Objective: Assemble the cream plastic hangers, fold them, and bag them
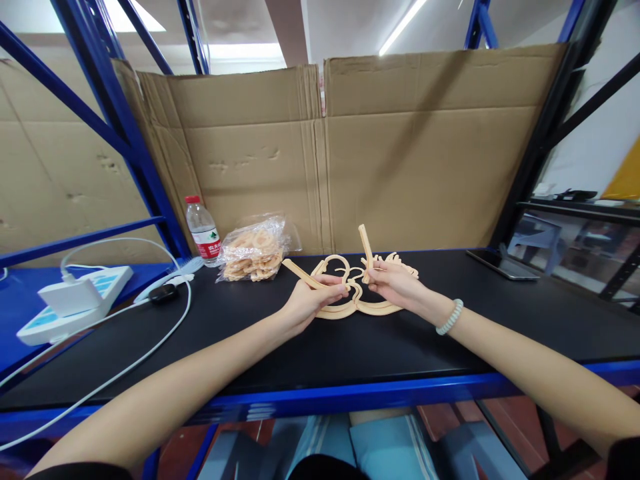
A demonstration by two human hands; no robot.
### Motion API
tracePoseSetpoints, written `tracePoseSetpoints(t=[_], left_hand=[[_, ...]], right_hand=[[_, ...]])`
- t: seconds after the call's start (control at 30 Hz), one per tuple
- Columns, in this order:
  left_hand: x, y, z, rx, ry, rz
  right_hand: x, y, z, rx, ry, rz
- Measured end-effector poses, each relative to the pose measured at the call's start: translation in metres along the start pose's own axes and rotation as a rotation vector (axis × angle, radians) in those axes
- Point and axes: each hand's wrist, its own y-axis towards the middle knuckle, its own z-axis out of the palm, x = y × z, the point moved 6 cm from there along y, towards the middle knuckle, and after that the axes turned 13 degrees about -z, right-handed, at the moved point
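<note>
My left hand (316, 303) is closed around a pale wooden strip (300, 273) whose free end points up and left. In my right hand (395, 285) is a second pale wooden strip (366, 245), held nearly upright between thumb and fingers. Beneath and between both hands, curved pale wooden scroll pieces (356, 303) lie on the black tabletop. My hands cover parts of these curves, so I cannot tell whether the strips touch them. Behind my right hand shows a carved, leaf-like wooden piece (400, 263), partly hidden.
A clear plastic bag (257, 250) of carved wooden pieces lies at the back left, beside a red-capped water bottle (203, 230). A white power strip (75, 303) with a looping cable is at far left. A dark phone-like slab (503, 265) rests at right. Cardboard (430, 153) walls the back.
</note>
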Motion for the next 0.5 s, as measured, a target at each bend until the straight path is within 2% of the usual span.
tracePoseSetpoints(t=[0.13,0.27,0.5], left_hand=[[0.001,0.000,0.002,0.035,0.024,-0.001],[-0.001,-0.001,0.002,0.054,0.082,0.009],[-0.002,-0.001,0.002,0.062,0.100,0.027]], right_hand=[[0.002,-0.008,0.019,0.104,0.001,-0.024],[0.009,-0.011,0.028,0.199,-0.071,-0.089],[0.012,-0.011,0.026,0.186,-0.149,-0.132]])
